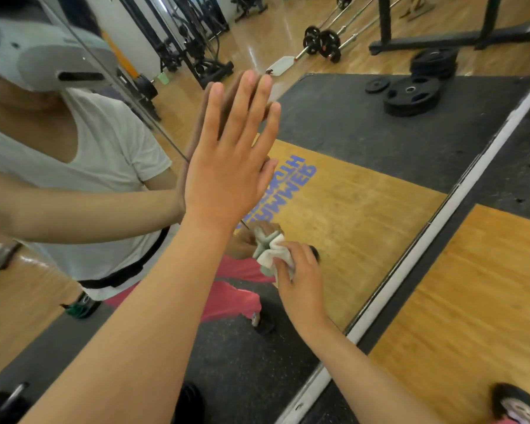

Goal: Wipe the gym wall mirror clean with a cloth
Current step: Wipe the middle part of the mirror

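Gym flooring of yellow wood and black rubber (471,286) runs beside the large wall mirror (364,194), whose white frame strip (441,223) slants across the view. The left hand (227,175) is raised on an outstretched arm, palm flat on the glass, fingers straight and slightly spread, grip released. The right hand (302,283) sits lower, near the strip, its grip clenched round a bunched white and pale green cloth (271,255) that meets the glass. Open glass spreads above and right of the cloth, reflecting black weight plates (410,96)
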A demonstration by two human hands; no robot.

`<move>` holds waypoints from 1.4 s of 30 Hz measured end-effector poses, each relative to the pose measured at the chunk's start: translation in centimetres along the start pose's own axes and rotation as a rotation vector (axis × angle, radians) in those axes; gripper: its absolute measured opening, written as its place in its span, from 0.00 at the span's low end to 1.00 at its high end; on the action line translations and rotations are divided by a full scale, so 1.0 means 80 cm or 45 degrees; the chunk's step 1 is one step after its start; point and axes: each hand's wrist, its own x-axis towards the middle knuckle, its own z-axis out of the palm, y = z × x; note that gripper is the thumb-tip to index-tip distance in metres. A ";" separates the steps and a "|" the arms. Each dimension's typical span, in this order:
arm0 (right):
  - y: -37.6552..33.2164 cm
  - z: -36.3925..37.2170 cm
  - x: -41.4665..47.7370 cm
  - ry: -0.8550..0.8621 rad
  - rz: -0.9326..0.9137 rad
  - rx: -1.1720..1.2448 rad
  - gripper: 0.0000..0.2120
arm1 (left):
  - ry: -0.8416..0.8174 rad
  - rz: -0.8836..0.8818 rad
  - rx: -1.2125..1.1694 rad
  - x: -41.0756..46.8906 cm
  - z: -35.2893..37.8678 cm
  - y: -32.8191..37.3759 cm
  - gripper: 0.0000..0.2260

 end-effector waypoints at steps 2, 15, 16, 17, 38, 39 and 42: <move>0.021 -0.011 0.016 0.064 0.127 0.007 0.08 | 0.001 -0.010 -0.024 -0.001 0.000 0.000 0.29; -0.011 0.017 -0.024 0.048 0.267 0.046 0.11 | -0.001 -0.012 -0.037 -0.001 0.003 0.002 0.29; -0.011 0.018 -0.031 0.017 0.241 0.056 0.11 | -0.002 -0.012 -0.023 -0.002 0.004 0.002 0.29; -0.007 0.017 -0.034 -0.015 0.217 0.064 0.11 | -0.004 -0.013 -0.026 -0.002 0.003 0.002 0.29; 0.018 0.005 -0.021 -0.008 0.444 0.039 0.10 | 0.003 -0.004 -0.084 -0.001 0.002 0.002 0.29; 0.010 0.008 -0.026 -0.011 0.394 0.060 0.10 | 0.005 -0.001 -0.088 -0.001 0.002 0.002 0.29; -0.001 0.004 -0.014 -0.007 0.320 0.083 0.09 | 0.000 -0.009 -0.090 -0.001 0.002 0.001 0.29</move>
